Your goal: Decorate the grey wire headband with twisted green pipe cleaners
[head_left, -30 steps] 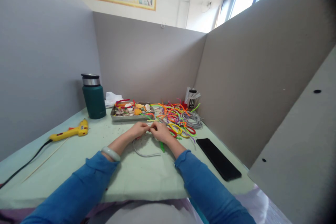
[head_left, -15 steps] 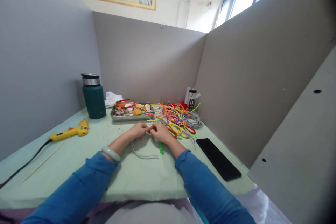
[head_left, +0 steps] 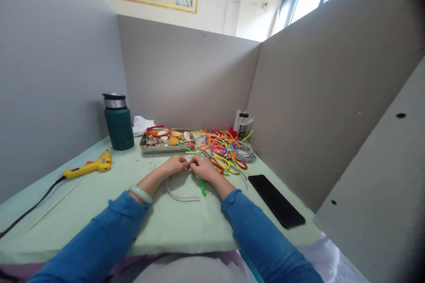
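Note:
My left hand (head_left: pixel 175 165) is closed in a pinch, its fingertips meeting those of my right hand (head_left: pixel 202 167) just above the table. From under the left hand trails a grey pipe cleaner (head_left: pixel 181 198), its doubled loose end curving right across the cloth. Below the right hand, also closed in a pinch, hangs a short green pipe cleaner (head_left: pixel 203 187). The fingers cover the spot where the pieces come together. Just beyond my hands lies a tangled pile of coloured pipe cleaners (head_left: pixel 226 163).
A metal tray (head_left: pixel 166 149) of shells and stones sits at the back, with a green bottle (head_left: pixel 118 126) to its left. The yellow glue gun (head_left: pixel 88 168) and a thin stick (head_left: pixel 56 203) lie left. A black phone (head_left: pixel 276 201) lies right. Grey partitions (head_left: pixel 189 70) enclose the table.
The loose grey end and the green piece have shifted very slightly. Both hands stay pinched together at the same place.

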